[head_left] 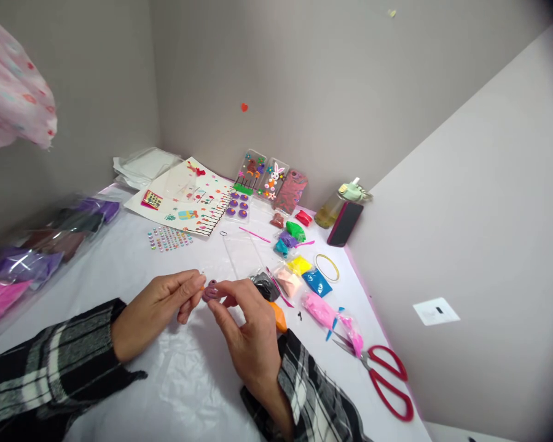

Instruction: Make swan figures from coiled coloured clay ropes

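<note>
My right hand [253,331] pinches a small mauve-brown clay figure [209,291] between thumb and fingertips, above the white table cover. A darker spot shows near the figure's top. Close against its left side, my left hand [166,307] has its thumb and forefinger pressed together. A tiny bit of orange clay [202,288] shows at those fingertips, mostly hidden. Beside my right hand lie an orange clay packet [278,317] and a black clay packet [264,285], each partly covered by the hand.
Red-handled scissors [391,380] lie at the right edge. Several clay packets, including a pink one [320,310], spread to the right. Decorated phone cases [273,178], a bottle [330,210] and a phone [345,224] stand at the back. A drawn-on sheet [166,212] and gem stickers [169,239] lie left.
</note>
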{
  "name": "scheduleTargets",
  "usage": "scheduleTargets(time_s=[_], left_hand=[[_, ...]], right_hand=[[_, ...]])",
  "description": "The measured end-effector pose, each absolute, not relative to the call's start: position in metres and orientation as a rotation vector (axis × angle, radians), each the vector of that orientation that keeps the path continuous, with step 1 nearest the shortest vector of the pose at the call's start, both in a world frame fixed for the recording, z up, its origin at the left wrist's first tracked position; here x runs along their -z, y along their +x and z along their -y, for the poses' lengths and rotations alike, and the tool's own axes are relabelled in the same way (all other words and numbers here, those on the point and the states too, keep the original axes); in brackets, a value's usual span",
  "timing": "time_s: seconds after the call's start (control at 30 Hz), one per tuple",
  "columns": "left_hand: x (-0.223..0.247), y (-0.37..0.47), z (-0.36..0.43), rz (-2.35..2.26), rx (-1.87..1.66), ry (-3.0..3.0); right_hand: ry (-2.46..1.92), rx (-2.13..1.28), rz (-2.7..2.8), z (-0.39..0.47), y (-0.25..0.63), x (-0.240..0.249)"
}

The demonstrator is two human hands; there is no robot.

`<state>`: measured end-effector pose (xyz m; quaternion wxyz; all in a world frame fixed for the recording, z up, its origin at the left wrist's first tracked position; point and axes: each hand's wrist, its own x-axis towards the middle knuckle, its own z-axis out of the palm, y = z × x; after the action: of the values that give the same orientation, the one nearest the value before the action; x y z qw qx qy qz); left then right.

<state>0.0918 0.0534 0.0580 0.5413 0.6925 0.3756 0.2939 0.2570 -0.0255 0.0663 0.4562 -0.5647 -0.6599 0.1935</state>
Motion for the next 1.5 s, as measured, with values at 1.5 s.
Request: scheduleTargets(time_s=[1.5], left_hand=[[-0.054, 0.107, -0.034, -0.695, -0.703, 1.456]], right_hand=[[-1.401, -1.185, 1.194, 0.03, 0.306, -0.082]])
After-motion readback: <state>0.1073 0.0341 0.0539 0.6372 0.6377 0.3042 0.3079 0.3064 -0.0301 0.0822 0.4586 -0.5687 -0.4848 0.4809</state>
